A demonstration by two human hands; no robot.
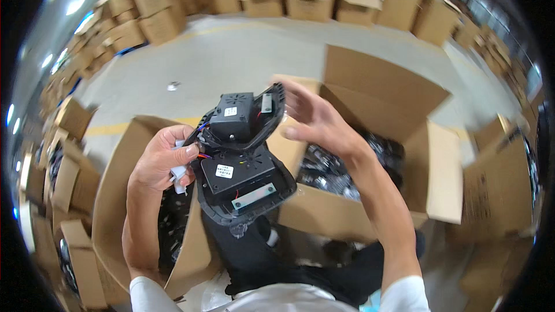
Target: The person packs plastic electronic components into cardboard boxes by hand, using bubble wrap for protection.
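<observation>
Two black plastic housings, each with a boxy black module, coloured wires and a small metal strip, are held one above the other in front of me. My left hand (159,159) is closed on their left edges, gripping the upper housing (234,118) and the lower housing (245,176). A crumpled white piece (180,167), perhaps paper or plastic, is also between its fingers. My right hand (324,121) is at the upper housing's right edge, thumb and fingers apart. Its fingertips are blurred, so contact cannot be told. White labels mark both modules.
An open carton (341,219) at the right holds dark parts in clear wrapping. Another open carton (113,219), beside my left forearm, holds dark wrapped items. Stacked and filled cartons (309,0) line the far side and both flanks. A small light scrap (173,86) lies on the grey floor.
</observation>
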